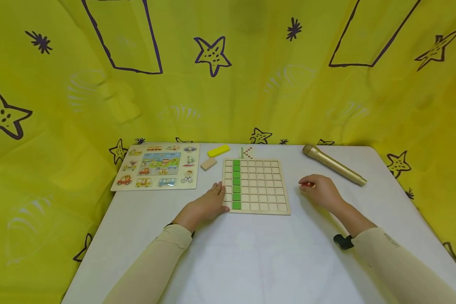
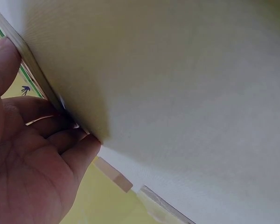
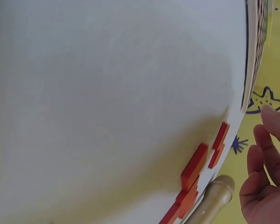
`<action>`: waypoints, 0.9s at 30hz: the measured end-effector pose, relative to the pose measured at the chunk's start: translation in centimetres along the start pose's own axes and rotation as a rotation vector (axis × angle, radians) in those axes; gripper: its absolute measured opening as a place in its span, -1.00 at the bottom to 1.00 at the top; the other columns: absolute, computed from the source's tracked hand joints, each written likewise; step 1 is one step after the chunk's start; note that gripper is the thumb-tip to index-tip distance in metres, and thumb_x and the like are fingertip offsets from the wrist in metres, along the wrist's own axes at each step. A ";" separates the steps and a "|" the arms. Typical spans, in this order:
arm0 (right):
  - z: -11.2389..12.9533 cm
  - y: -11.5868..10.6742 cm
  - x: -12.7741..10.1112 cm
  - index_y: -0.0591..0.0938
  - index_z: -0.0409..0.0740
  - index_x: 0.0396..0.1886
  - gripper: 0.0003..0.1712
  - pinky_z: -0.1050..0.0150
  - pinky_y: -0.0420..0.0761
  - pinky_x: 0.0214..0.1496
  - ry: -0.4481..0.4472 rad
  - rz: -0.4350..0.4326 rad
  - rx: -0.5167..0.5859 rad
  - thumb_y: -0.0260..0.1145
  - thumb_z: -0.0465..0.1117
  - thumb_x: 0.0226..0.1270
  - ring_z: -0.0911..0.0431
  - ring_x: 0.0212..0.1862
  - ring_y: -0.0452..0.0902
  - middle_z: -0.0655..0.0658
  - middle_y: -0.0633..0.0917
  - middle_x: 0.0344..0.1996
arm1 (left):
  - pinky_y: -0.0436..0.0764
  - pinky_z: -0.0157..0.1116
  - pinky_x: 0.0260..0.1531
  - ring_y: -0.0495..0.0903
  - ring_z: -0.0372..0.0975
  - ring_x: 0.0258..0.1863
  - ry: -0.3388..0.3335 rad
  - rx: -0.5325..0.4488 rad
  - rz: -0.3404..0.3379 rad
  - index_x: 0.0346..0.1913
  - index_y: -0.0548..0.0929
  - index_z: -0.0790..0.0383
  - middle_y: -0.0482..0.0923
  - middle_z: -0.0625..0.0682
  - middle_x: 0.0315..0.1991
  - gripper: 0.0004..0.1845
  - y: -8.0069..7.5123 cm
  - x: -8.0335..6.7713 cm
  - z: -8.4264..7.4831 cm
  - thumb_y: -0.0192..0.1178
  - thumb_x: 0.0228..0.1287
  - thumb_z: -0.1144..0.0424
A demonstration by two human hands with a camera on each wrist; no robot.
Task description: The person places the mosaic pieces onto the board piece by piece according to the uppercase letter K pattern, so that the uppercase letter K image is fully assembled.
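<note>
In the head view, the left hand lies left of centre, its fingers touching the left edge of the grid board and covering part of its lower left; it presses there rather than grasping; green tiles run down the board's second column; right of centre, the right hand hangs with loosely bent fingers, nothing visibly gripped, hiding most of the red tiles, which lie at the lower right of the right wrist view; the gold microphone slants across the white table just above that hand in the frame; a small card sits above the board; upper left of the board are a yellow block, a wooden block and, farther left, a puzzle board.
</note>
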State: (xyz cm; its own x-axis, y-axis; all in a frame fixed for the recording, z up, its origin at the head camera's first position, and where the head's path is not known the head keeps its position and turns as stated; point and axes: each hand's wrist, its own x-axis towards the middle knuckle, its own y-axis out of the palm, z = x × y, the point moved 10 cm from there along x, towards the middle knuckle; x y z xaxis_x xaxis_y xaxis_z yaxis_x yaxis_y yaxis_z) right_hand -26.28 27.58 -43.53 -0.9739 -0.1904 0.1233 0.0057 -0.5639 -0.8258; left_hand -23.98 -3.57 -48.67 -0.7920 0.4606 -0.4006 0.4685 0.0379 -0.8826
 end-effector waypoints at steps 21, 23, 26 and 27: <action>-3.4 0.7 0.3 0.67 -0.42 0.06 -0.57 0.20 0.47 -0.35 0.104 0.100 -0.075 0.44 -0.21 0.32 0.02 -0.35 0.51 -0.24 0.70 -0.28 | 0.00 -0.11 0.52 -0.21 0.03 0.59 0.004 -0.005 -0.002 0.58 -0.06 0.42 -0.23 0.25 0.61 -0.10 0.0 -0.1 0.1 0.04 0.51 -0.11; -3.3 0.9 0.5 0.65 -0.43 0.10 -0.56 0.20 0.47 -0.32 0.092 0.113 -0.086 0.43 -0.24 0.31 0.00 -0.35 0.52 -0.24 0.70 -0.28 | 0.00 -0.11 0.52 -0.20 0.03 0.59 0.002 -0.007 -0.002 0.58 -0.06 0.41 -0.23 0.25 0.62 -0.10 0.0 -0.1 0.1 0.05 0.50 -0.11; -3.2 1.0 0.7 0.62 -0.44 0.14 -0.53 0.18 0.47 -0.31 0.081 0.120 -0.089 0.43 -0.28 0.30 -0.01 -0.34 0.52 -0.27 0.68 -0.26 | 0.00 -0.12 0.52 -0.21 0.02 0.59 -0.002 -0.006 -0.001 0.58 -0.07 0.41 -0.24 0.24 0.62 -0.10 0.0 -0.1 0.1 0.05 0.51 -0.11; -3.2 1.1 0.8 0.61 -0.45 0.16 -0.51 0.17 0.48 -0.29 0.078 0.118 -0.092 0.44 -0.29 0.29 -0.02 -0.33 0.52 -0.28 0.68 -0.25 | 0.00 -0.12 0.52 -0.21 0.02 0.59 -0.002 -0.006 -0.002 0.58 -0.06 0.41 -0.24 0.24 0.62 -0.10 0.0 0.0 0.1 0.05 0.51 -0.10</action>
State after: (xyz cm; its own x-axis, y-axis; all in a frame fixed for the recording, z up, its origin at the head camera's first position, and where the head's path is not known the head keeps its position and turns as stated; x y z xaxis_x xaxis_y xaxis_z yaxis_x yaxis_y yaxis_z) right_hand -27.76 29.39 -46.06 -0.9824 -0.1859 -0.0182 0.1042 -0.4643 -0.8795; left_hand -23.98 -3.66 -48.65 -0.7940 0.4584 -0.3993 0.4690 0.0438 -0.8821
